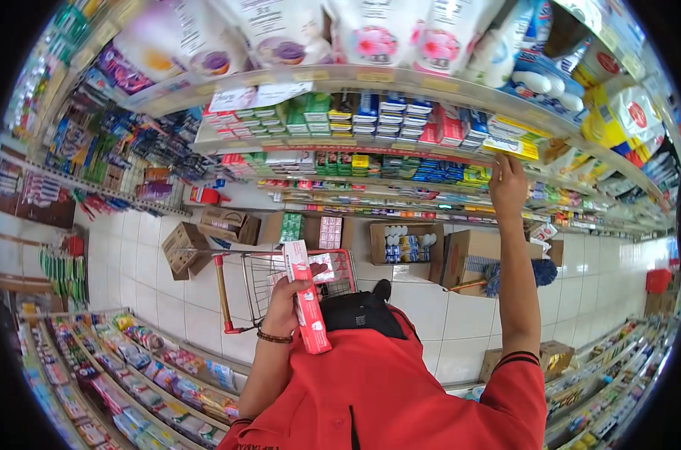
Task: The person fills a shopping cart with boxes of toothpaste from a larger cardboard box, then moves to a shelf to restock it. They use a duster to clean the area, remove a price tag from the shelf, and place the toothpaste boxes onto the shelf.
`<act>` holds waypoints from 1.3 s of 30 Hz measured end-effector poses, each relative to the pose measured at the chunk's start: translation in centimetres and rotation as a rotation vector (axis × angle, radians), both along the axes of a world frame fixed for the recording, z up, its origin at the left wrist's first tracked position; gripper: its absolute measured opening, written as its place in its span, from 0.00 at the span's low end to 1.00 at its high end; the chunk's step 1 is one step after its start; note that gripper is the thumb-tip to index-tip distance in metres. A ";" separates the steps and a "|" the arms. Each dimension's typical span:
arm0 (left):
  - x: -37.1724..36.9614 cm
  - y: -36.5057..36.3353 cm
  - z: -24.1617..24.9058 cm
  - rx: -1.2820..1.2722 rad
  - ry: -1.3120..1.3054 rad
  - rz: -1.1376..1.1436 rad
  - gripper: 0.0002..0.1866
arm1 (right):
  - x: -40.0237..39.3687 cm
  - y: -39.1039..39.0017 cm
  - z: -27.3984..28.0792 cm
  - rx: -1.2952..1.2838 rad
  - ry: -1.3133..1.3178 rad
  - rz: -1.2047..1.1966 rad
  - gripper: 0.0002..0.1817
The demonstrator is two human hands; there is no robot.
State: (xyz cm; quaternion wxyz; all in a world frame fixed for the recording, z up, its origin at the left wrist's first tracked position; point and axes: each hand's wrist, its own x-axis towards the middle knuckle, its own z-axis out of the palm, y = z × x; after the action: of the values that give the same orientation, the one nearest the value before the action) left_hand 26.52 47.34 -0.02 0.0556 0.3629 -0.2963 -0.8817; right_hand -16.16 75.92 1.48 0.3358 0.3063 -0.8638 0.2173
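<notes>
My left hand (282,306) is wrapped round a long, slim red-and-white carton (307,300), held upright in front of my chest. The arm on the other side is stretched up to the shelf. There my right hand (510,186) has its fingers curled at the lower edge of a yellow-and-white card (511,142) on the shelf front. Left of that card, stacks of small blue cartons (391,116) and red cartons (450,126) fill the shelf. Below my left hand stands a wire shopping cart (261,274) with pink-and-white packs inside.
Open cardboard boxes stand on the tiled floor, one with white bottles and blue cans (406,244). A blue fluffy duster (517,277) lies across another cardboard box (464,251). Large white pouches (378,37) line the top shelf. More stocked shelves (153,367) run behind me.
</notes>
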 end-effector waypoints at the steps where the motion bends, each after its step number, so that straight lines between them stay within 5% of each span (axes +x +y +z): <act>1: 0.2 0.0 -0.3 -0.001 -0.007 0.003 0.25 | -0.1 0.0 0.0 0.015 -0.010 -0.002 0.08; 11: 1.9 -1.3 -1.1 0.038 0.036 0.047 0.28 | 0.3 -0.9 1.9 0.194 -0.076 -0.050 0.07; 17: 3.5 -3.3 -3.1 0.192 -0.027 0.212 0.11 | 0.4 -1.3 1.9 0.111 -0.112 -0.075 0.07; 24: 5.0 -10.0 -1.9 0.306 0.036 0.265 0.16 | 0.9 -2.0 2.0 0.188 -0.150 -0.081 0.10; 28: 3.5 -17.1 0.8 0.076 0.103 0.291 0.15 | 1.8 -2.3 1.6 0.320 -0.228 -0.149 0.20; 36: -8.3 -34.7 4.7 -1.012 -0.103 0.233 0.24 | 3.0 -4.0 3.4 0.642 -0.251 -0.408 0.30; 39: -13.7 -40.5 4.8 -0.920 -0.043 0.115 0.15 | 4.0 -4.8 4.8 0.788 -0.395 -0.472 0.33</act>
State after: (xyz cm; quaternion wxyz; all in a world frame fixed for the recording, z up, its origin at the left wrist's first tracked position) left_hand 12.77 6.81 4.74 0.2535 0.3347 -0.6372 -0.6463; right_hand -12.14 71.15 6.26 0.0645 0.1590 -0.9731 -0.1534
